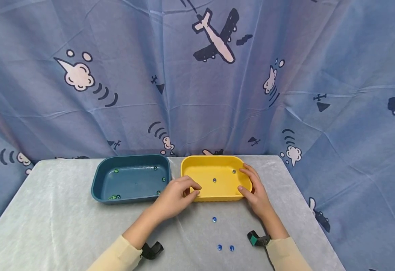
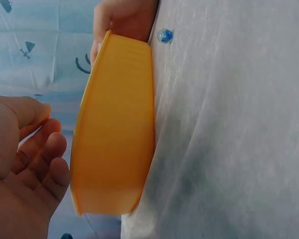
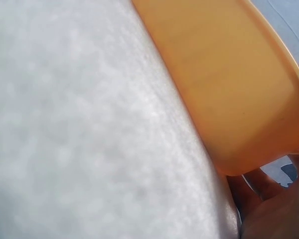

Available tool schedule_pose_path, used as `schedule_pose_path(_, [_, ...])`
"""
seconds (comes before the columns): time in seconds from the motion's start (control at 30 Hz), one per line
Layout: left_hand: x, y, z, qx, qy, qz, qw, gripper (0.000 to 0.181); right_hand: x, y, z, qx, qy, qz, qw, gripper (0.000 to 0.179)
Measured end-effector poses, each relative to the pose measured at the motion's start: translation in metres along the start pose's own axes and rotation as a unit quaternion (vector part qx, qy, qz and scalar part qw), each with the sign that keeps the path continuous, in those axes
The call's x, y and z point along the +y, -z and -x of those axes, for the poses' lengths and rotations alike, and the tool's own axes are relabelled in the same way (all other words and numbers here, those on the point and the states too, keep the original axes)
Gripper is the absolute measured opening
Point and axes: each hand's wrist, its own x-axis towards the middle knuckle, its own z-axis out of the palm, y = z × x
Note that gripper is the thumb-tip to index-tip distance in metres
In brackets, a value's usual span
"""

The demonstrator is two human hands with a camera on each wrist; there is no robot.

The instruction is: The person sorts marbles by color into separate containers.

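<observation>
A yellow tray (image 1: 211,198) stands on the table with two small glass marbles inside, one near the middle (image 1: 214,180) and one toward the right (image 1: 234,171). My right hand (image 1: 256,194) holds the tray's right end, thumb and fingers spread along the rim. Over the tray's front left corner hovers my left hand (image 1: 177,195), its fingers loosely bent and thumb close to the index finger. I see nothing between those fingertips. In the left wrist view the left hand (image 2: 27,154) is beside the tray's wall (image 2: 114,124).
A dark blue tray (image 1: 131,200) to the left contains several green marbles (image 1: 116,171). In front of the yellow tray lie three blue marbles, one nearer (image 1: 214,219) and two farther forward (image 1: 219,247). A patterned curtain (image 1: 133,75) hangs behind the table.
</observation>
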Motion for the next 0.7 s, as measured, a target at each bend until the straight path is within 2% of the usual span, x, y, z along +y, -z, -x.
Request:
schedule_pose_path(0.23, [0.006, -0.005, 0.0, -0.004, -0.018, 0.005, 0.9998, 0.008, -0.001, 0.0, 0.0, 0.0, -0.003, 0.003, 1.0, 0.055])
schedule_pose_path(0.43, [0.013, -0.012, 0.0, -0.005, -0.051, 0.016, 0.9985, 0.008, 0.0, 0.001, 0.001, 0.0, 0.009, 0.004, 1.0, 0.054])
schedule_pose_path(0.7, [0.031, -0.028, 0.004, -0.045, -0.065, 0.029, 0.9964, 0.006, 0.0, 0.0, 0.0, 0.0, 0.007, 0.005, 1.0, 0.054])
